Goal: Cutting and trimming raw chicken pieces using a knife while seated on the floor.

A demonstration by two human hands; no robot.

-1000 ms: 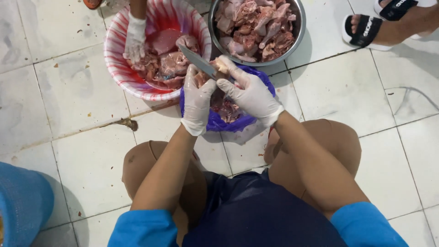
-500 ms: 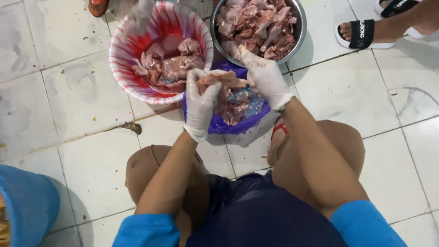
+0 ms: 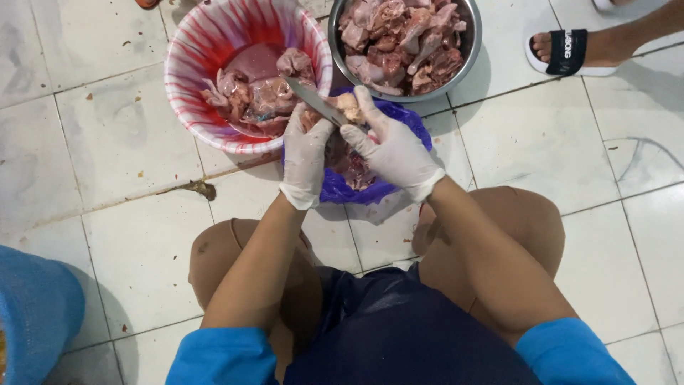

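I squat over a purple plastic bag (image 3: pixel 415 125) of raw meat pieces on the tiled floor, both hands in white gloves. My right hand (image 3: pixel 393 148) grips the handle of a knife (image 3: pixel 311 98) whose blade points up and left over the basin's edge. My left hand (image 3: pixel 306 155) pinches a pale meat piece (image 3: pixel 349 105) against the blade, just above the bag. The two hands touch each other at the meat.
A red-and-white striped plastic basin (image 3: pixel 184 100) with meat in reddish water stands at the upper left. A steel bowl (image 3: pixel 473 44) heaped with meat chunks is beside it. Another person's foot in a black sandal (image 3: pixel 570 51) rests at the upper right. A blue object (image 3: pixel 32 314) sits at the lower left.
Another person's gloved hand, in the striped basin one second ago, has left the view. My hands have shifted over the purple bag, and the knife blade shows above the meat again.
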